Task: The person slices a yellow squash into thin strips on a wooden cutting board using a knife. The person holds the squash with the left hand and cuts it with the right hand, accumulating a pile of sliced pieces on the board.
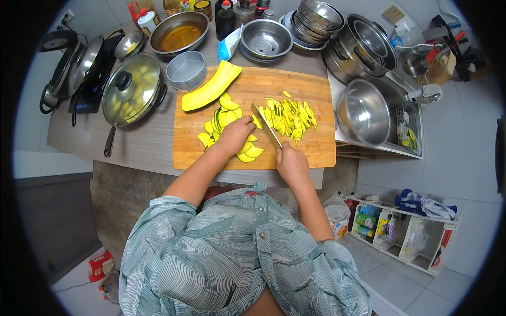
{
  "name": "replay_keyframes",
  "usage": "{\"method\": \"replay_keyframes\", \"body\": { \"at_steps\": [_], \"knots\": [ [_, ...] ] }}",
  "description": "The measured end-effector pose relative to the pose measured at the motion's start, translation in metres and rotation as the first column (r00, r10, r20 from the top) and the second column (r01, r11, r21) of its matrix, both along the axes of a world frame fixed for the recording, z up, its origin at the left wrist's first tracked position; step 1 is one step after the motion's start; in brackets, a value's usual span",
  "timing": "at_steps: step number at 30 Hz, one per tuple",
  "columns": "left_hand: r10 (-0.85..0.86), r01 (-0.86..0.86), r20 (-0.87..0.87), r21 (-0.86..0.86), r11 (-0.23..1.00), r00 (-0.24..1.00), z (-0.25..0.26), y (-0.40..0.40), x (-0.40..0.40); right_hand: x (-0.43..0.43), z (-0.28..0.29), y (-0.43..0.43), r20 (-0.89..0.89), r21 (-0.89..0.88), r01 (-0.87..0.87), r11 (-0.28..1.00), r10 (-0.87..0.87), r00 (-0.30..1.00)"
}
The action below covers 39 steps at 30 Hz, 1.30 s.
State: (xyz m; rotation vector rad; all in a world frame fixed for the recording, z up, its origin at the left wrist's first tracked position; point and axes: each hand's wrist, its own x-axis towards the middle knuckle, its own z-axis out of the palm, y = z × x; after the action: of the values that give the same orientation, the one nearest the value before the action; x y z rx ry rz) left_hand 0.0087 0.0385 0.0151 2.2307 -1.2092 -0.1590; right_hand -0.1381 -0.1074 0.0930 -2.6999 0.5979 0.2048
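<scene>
My right hand grips the handle of a kitchen knife, whose broad blade stands edge-down on a wooden cutting board. Just left of the blade, the curled fingers of my left hand hold down yellow squash slices with dark green rind. More slices spread around and beneath that hand, partly hidden by it. On the blade's right lies a heap of squash strips. A long uncut squash piece rests at the board's back left corner.
Left of the board stands a lidded pan with yellowish chunks inside. Behind are a round cake tin, a bowl of brownish liquid and a steel bowl. To the right, a large steel bowl sits over the sink.
</scene>
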Motion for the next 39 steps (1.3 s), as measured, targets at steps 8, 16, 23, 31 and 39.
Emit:
{"method": "replay_keyframes", "body": {
  "at_steps": [8, 16, 23, 31, 39],
  "knots": [
    [0.005, -0.002, -0.037, 0.102, 0.995, 0.999, 0.003, 0.000, 0.001, 0.003, -0.006, 0.005, -0.080, -0.011, -0.022, 1.000, 0.021, 0.997],
    [0.003, -0.002, -0.014, 0.033, 0.999, 1.000, -0.001, 0.000, 0.000, 0.012, 0.001, 0.007, -0.102, 0.000, -0.047, 0.999, 0.047, 0.994],
    [0.007, -0.007, -0.008, 0.033, 0.999, 1.000, 0.003, -0.001, -0.002, 0.020, -0.027, 0.006, -0.019, 0.046, -0.015, 0.999, 0.016, 1.000],
    [0.023, -0.023, -0.006, 0.009, 1.000, 1.000, 0.003, -0.001, -0.003, 0.019, -0.023, -0.007, 0.027, 0.170, 0.080, 0.982, -0.085, 0.996],
    [0.024, -0.023, 0.039, -0.028, 0.999, 0.999, 0.002, -0.003, -0.003, 0.001, -0.009, -0.017, -0.027, 0.095, 0.130, 0.987, -0.128, 0.991]
  ]
}}
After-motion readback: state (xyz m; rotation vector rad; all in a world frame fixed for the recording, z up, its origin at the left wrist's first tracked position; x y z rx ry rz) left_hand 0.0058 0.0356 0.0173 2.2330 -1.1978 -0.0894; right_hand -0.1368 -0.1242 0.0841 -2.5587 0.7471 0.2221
